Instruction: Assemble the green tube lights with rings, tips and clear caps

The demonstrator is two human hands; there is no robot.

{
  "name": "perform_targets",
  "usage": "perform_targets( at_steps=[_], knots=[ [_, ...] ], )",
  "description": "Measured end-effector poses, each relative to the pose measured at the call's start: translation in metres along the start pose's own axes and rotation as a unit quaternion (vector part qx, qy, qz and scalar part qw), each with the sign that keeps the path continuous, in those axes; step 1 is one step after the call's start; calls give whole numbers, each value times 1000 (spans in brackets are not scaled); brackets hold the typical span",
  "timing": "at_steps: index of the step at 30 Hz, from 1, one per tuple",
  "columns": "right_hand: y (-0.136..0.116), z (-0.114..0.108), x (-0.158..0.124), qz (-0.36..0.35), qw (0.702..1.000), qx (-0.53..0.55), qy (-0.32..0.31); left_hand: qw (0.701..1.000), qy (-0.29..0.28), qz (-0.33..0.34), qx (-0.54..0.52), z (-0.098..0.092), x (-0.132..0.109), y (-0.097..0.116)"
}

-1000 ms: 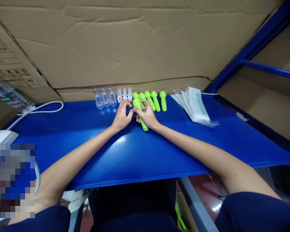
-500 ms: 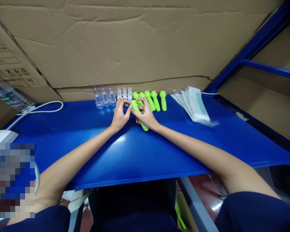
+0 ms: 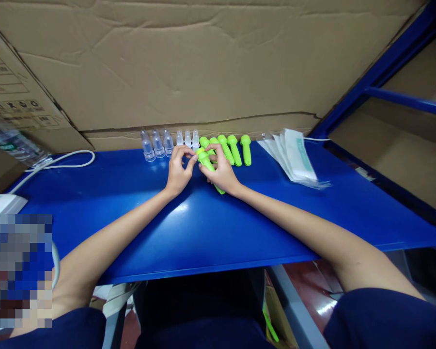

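Observation:
A green plastic tube point(image 3: 205, 162) lies slanted in my right hand point(image 3: 222, 173), whose fingers are wrapped round it above the blue table point(image 3: 210, 228). My left hand point(image 3: 178, 169) pinches at the tube's upper end with thumb and fingertips. Just behind my hands, a row of several more green tubes point(image 3: 234, 150) lies on the table. Left of them stand small clear caps with white and red tips point(image 3: 187, 139) and three larger clear caps point(image 3: 157, 144).
A stack of flat sealed pouches point(image 3: 294, 157) lies at the right back. A white cable point(image 3: 63, 162) and a white device point(image 3: 0, 203) sit at the left. A plastic bottle point(image 3: 12, 141) lies at the far left. Cardboard walls point(image 3: 189, 63) close the back.
My left hand has shifted from an open reach to a pinch on the tube's top end. The tube has tilted slightly within my right hand. Both hands have stayed in the same spot.

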State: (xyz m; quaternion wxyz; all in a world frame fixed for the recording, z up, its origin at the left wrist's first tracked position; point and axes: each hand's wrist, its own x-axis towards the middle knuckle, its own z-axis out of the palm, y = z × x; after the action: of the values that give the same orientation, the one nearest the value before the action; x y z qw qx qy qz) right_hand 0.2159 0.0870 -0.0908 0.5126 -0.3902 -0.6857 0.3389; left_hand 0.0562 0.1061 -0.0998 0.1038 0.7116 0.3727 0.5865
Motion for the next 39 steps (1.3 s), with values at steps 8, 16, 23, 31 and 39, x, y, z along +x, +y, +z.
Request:
perform_targets(
  at_steps=[8, 16, 23, 31, 39],
  knots=[
    [-1, 1, 1, -4, 1000, 2, 5, 1000, 12, 9, 5, 0, 0, 1],
    [-3, -2, 0, 6, 1000, -1, -7, 999, 14, 30, 6, -1, 0, 2],
    [-1, -4, -1, 19, 1000, 4, -23, 999, -9, 28, 12, -2, 0, 1],
    [-4, -2, -4, 7, 1000, -7, -11, 998, -38, 42, 8, -3, 1, 2],
    [-2, 0, -6, 29, 999, 18, -10, 995, -61, 78, 30, -6, 3, -3]
  ],
)
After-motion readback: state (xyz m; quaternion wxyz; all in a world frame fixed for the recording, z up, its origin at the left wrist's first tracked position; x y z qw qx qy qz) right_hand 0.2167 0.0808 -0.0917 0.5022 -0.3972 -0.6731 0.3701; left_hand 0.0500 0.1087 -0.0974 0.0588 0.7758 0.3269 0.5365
